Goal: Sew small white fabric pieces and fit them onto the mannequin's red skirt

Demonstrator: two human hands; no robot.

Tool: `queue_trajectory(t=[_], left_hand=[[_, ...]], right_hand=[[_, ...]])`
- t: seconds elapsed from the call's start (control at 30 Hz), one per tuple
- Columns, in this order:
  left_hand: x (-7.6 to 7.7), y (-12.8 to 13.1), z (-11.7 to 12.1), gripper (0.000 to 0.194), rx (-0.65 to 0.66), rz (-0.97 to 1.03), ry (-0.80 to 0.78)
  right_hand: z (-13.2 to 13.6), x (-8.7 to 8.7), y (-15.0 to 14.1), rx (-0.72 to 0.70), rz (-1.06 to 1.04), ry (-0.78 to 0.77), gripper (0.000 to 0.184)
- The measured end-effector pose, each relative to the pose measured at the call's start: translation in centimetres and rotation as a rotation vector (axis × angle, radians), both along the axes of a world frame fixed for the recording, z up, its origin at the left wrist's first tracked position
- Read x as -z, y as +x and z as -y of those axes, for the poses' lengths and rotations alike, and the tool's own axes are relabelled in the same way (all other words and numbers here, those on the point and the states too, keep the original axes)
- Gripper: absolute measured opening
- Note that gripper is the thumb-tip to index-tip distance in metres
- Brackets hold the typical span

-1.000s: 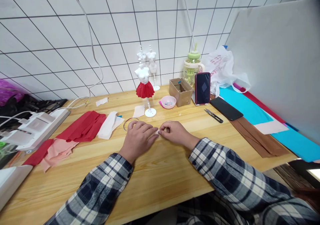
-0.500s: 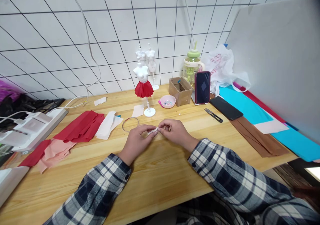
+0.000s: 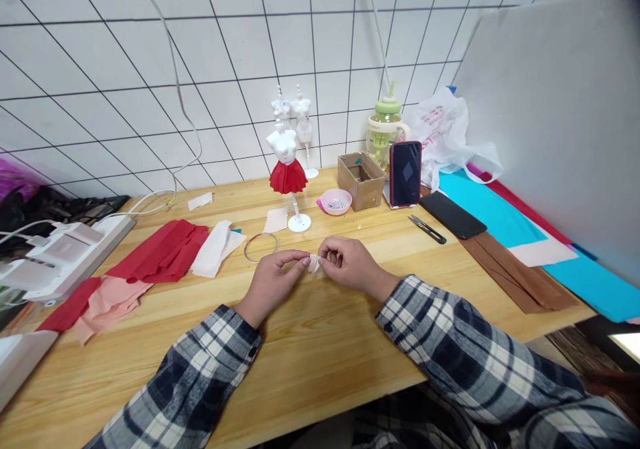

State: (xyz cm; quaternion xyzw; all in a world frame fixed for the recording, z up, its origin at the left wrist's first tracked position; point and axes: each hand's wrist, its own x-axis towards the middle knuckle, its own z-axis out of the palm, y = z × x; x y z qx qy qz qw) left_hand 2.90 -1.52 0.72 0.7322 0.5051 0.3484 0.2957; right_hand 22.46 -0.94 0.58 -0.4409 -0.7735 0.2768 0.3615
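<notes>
My left hand point(image 3: 273, 281) and my right hand point(image 3: 349, 264) meet over the middle of the wooden table point(image 3: 320, 356). Both pinch a small pale piece of paper or fabric point(image 3: 313, 262) between thumb and fingers, held a little above the wood. Just beyond my left hand lies a thin clear ring point(image 3: 260, 246). A small white mannequin with a red pleated skirt point(image 3: 287, 169) stands behind it, with two bare mannequins point(image 3: 300, 119) further back.
Red, pink and white sheets point(image 3: 150, 259) lie at the left, beside a white power strip point(image 3: 60, 256). At the back stand a cardboard box point(image 3: 361, 181), a pink bead dish point(image 3: 337, 203), a propped phone point(image 3: 405, 174) and a green bottle point(image 3: 384, 132). Snips point(image 3: 427, 230), a black phone point(image 3: 452, 215), brown and blue sheets point(image 3: 505, 236) are right.
My left hand has lifted from lying flat on the table into a pinch. Both hands now hold the small pale piece up off the wood, and it has been turned or unfolded slightly.
</notes>
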Motion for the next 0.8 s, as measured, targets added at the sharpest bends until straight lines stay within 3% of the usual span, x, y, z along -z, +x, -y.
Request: queue_trajectory(t=[0.3,0.57,0.8], left_hand=[[-0.96,0.18,0.27,0.026,0.075,0.015,0.018],[-0.09,-0.16,-0.10,0.024,0.030,0.007,0.041],[-0.26,-0.11,-0.30,0.021,0.036,-0.054,0.240]], right_hand=[[-0.06,0.04,0.07,-0.010,0.034,0.025,0.001],[-0.03,-0.08,0.17,-0.017,0.046,0.038,0.001],[-0.11,-0.10,0.19,-0.006,0.056,0.027,0.001]])
